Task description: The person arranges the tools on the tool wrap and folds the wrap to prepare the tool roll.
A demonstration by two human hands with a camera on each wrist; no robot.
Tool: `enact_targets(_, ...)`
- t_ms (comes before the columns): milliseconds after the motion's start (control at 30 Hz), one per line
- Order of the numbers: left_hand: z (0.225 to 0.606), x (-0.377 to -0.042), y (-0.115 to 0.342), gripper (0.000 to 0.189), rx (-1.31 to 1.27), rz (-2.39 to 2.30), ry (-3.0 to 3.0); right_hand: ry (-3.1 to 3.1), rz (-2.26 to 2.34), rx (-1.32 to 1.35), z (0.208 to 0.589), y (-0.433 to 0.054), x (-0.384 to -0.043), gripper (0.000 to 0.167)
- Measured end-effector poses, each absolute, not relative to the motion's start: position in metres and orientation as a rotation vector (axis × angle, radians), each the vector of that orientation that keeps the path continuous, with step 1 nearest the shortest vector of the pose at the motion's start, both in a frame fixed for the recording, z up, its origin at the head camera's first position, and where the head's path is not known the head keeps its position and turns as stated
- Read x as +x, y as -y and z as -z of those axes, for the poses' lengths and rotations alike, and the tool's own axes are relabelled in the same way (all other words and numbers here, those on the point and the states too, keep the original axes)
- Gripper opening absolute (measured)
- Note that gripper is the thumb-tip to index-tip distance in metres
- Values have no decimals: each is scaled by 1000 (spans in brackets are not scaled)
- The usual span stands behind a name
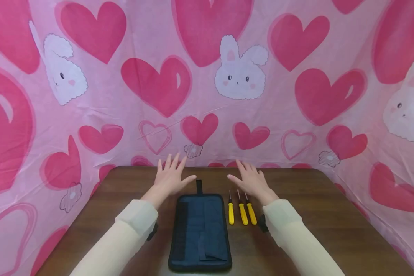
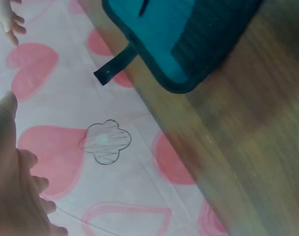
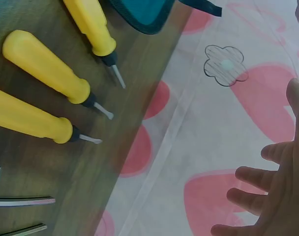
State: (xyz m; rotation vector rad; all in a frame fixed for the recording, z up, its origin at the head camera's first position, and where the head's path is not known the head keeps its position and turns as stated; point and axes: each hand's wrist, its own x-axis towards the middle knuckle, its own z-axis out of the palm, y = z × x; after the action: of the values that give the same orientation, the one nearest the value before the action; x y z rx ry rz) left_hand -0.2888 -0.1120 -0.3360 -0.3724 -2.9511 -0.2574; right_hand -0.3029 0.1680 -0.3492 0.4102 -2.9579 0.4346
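Note:
My left hand point(image 1: 170, 178) is held out with fingers spread and holds nothing, over the far part of the table. Across from it, my right hand point(image 1: 252, 181) is likewise spread and holds nothing. Between my forearms lies a dark blue tool pouch point(image 1: 193, 230) with black edging, its short black strap point(image 1: 199, 187) toward the far edge. Just right of the pouch are three yellow-handled screwdrivers point(image 1: 242, 214), tips pointing away from me. In the right wrist view, an L-shaped hex key point(image 3: 24, 201) and part of another metal piece point(image 3: 22, 231) lie beside them; my right arm hides these in the head view.
The brown wooden table point(image 1: 331, 230) has rounded far corners. A pink cloth point(image 1: 207, 107) printed with hearts and rabbits hangs behind it and along both sides. Dark wrist straps point(image 1: 263, 223) show under the light sleeves point(image 1: 283, 218).

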Motion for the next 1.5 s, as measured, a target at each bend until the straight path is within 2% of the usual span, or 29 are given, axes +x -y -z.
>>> enact_targets(633,363,-271,134,80,-423,296,2910,2939,-505,423,369,-167,-288,78)
enact_targets(1200,394,-254,151,79,-503,310,2886,2904,-257,504,389,-168,-275,74)
enact_targets(1500,405,-248,152,80,-521,259,2944,2923,-279,528,402,-163,-269,74)
